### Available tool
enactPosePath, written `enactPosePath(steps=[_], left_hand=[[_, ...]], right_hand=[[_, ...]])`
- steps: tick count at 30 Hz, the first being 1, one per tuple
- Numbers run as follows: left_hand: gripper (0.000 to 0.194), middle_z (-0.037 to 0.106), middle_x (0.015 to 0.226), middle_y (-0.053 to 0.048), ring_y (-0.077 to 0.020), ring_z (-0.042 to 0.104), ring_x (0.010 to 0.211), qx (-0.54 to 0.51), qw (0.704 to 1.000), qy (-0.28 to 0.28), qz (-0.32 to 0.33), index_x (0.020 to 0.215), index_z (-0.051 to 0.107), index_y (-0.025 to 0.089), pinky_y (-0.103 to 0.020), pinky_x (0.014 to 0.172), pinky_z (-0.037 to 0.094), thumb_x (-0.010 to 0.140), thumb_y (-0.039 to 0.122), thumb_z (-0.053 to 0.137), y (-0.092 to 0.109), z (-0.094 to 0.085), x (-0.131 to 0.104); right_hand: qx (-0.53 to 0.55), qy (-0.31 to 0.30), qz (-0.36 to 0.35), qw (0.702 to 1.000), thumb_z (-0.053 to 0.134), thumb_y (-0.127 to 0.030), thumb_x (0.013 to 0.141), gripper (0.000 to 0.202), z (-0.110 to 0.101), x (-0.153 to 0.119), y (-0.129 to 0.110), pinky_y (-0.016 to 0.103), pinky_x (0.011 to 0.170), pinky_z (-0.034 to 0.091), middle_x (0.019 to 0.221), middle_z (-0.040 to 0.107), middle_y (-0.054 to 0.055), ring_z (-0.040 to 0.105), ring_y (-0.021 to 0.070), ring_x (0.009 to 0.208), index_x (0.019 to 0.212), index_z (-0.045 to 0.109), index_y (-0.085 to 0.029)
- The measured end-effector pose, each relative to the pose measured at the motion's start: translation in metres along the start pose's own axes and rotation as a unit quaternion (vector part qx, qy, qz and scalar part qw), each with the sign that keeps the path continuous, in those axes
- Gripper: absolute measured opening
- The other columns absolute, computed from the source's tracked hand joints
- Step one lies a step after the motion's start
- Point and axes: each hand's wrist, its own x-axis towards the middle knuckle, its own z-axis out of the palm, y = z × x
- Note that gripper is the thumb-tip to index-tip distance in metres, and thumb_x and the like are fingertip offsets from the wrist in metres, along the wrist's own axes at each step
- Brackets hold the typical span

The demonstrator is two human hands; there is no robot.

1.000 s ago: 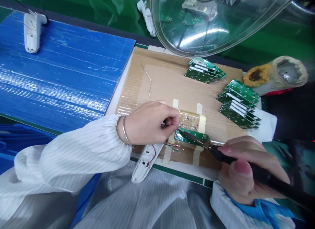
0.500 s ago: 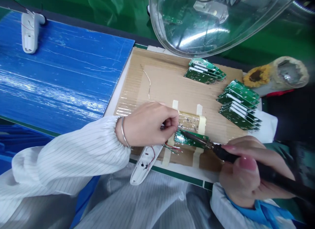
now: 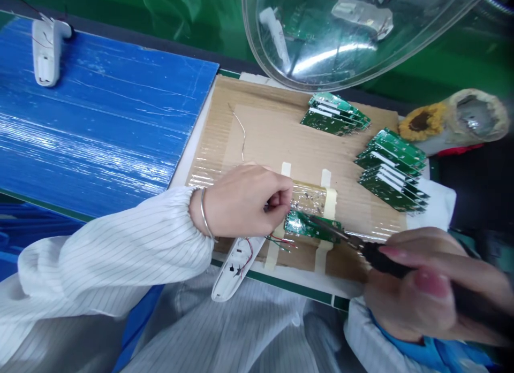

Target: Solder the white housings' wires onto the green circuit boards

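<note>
My right hand [image 3: 433,287] grips the dark handle of a soldering iron [image 3: 385,258]. The iron's metal tip lies over a small green circuit board [image 3: 311,227] on the cardboard. At the board's left end my left hand [image 3: 251,202] is closed in a pinch, and what its fingertips hold is hidden. Beneath that hand sits a white plastic housing [image 3: 236,268], tilted and reaching past the cardboard's front edge. Thin red and green wires [image 3: 283,243] come out beside it, close to the board. A thin bare wire [image 3: 243,135] curves on the cardboard behind my left hand.
Stacked green circuit boards [image 3: 335,116] stand at the back of the cardboard [image 3: 273,127], with more boards [image 3: 391,172] to the right. A clear magnifier lens [image 3: 341,46] overhangs the back. A flower-trimmed holder [image 3: 453,119] is far right. Another white housing [image 3: 46,54] lies on the blue sheet [image 3: 120,105].
My right hand has drawn the soldering iron slightly to the right, its tip shifting along the board. My left hand stays nearly still.
</note>
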Motion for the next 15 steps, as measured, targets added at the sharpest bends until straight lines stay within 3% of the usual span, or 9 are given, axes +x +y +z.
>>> enactPosePath(steps=[3, 5, 10, 15], left_hand=[[0.01, 0.068, 0.071, 0.001, -0.0143, 0.061, 0.069, -0.001, 1.0, -0.003, -0.004, 0.075, 0.065, 0.018, -0.03, 0.071, 0.042, 0.079, 0.016, 0.056, 0.0, 0.001, 0.001], [0.01, 0.067, 0.071, 0.001, -0.0149, 0.061, 0.07, -0.001, 1.0, -0.002, -0.009, 0.076, 0.065, 0.019, -0.031, 0.071, 0.042, 0.08, 0.017, 0.056, 0.0, 0.002, 0.002], [0.014, 0.068, 0.082, 0.0, -0.0164, 0.06, 0.08, 0.003, 1.0, 0.018, 0.003, 0.085, 0.067, 0.019, -0.033, 0.076, 0.043, 0.091, 0.022, 0.054, 0.003, -0.004, -0.009], [0.022, 0.064, 0.115, -0.003, -0.0155, 0.059, 0.106, -0.057, 0.993, 0.1, 0.017, 0.111, 0.063, 0.025, -0.029, 0.091, 0.047, 0.099, 0.023, 0.044, 0.009, -0.016, -0.048]], right_hand=[[0.028, 0.116, -0.062, 0.991, 0.059, -0.033, 0.075, 0.015, 0.01, 0.002, 0.004, 0.035, 0.048, 0.035, 0.058, 0.053, -0.002, 0.048, 0.0146, 0.05, 0.064, 0.064, -0.025], [0.068, 0.178, -0.027, 0.981, 0.062, -0.032, 0.071, 0.013, 0.016, 0.004, 0.004, 0.033, 0.048, 0.034, 0.053, 0.049, -0.004, 0.044, 0.0124, 0.047, 0.062, 0.065, -0.024], [0.153, 0.132, 0.18, 0.963, 0.058, -0.036, 0.08, 0.021, 0.017, 0.012, -0.001, 0.024, 0.037, 0.02, 0.039, 0.027, -0.009, 0.023, 0.0078, 0.036, 0.068, 0.063, -0.019], [0.206, 0.092, 0.253, 0.941, 0.059, -0.038, 0.085, 0.02, 0.013, 0.014, -0.007, 0.017, 0.041, 0.028, 0.044, 0.023, -0.011, 0.02, 0.0054, 0.041, 0.076, 0.059, -0.02]])
